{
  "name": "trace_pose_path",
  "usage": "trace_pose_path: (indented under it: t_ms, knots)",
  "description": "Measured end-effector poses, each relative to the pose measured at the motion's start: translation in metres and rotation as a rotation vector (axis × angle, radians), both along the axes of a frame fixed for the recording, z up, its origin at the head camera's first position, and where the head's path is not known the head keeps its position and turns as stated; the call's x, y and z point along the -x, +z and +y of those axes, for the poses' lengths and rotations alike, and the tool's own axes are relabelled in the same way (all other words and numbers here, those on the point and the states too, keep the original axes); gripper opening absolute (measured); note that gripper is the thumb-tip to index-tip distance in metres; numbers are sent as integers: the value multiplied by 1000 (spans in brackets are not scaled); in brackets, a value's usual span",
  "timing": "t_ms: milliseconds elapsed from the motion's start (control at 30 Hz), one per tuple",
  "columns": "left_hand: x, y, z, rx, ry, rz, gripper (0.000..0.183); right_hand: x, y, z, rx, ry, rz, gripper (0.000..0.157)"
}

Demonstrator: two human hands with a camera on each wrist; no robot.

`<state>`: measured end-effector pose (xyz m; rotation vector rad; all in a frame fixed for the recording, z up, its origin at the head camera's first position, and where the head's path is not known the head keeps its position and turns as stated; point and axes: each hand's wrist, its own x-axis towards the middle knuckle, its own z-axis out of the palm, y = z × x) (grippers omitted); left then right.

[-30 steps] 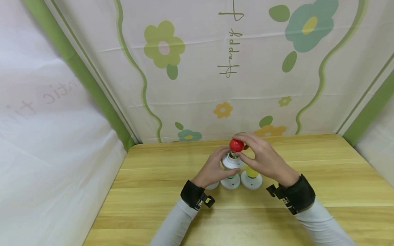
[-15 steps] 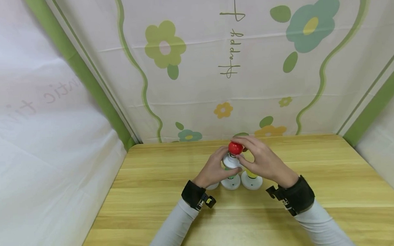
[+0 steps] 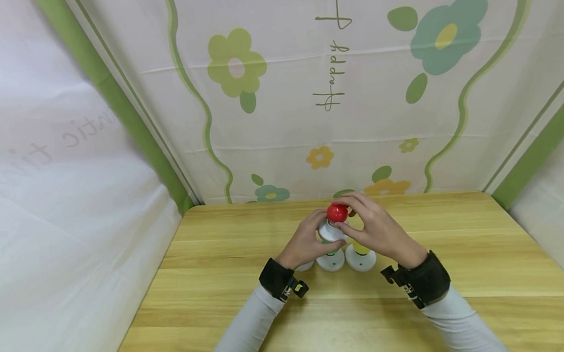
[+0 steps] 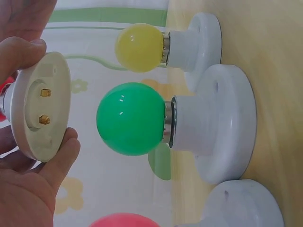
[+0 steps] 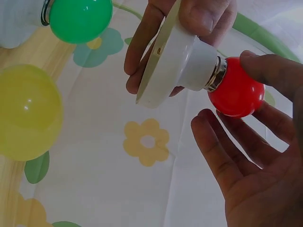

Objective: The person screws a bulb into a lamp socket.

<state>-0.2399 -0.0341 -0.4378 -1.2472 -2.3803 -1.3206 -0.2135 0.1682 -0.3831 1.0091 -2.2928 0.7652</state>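
Note:
My left hand (image 3: 305,241) grips a white lamp holder (image 5: 163,71) by its round base, above the table. Two brass screws show on the base's underside in the left wrist view. A red bulb (image 5: 236,92) is seated in the holder's mouth, a band of its metal cap still visible. The thumb and fingers of my right hand (image 3: 382,228) hold this bulb. Below stand a green bulb (image 4: 130,118) and a yellow bulb (image 4: 139,47), each upright in a white holder. A pinkish-red bulb (image 4: 125,221) is partly cut off in the left wrist view.
The standing holders form a row on the wooden table (image 3: 211,292), including the green bulb's base (image 3: 330,261) and the yellow bulb's base (image 3: 361,261). A white fabric wall (image 3: 280,119) printed with flowers rises behind the table's far edge.
The red bulb has come down deeper into the holder; the brass inside the mouth, visible a second ago, is now covered. My right hand has moved slightly with it, while my left hand stays nearly still.

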Motion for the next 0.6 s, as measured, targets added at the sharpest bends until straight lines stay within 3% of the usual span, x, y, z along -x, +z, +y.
trace_pose_path:
  t_ms: [233,600]
  knots:
    - [0,0,-1,-5,-9,16,64,0,0,-1,8,33,-14,58]
    - [0,-1,-1,-6,-6,26,64,-2,-1,1,17,46,-28,50]
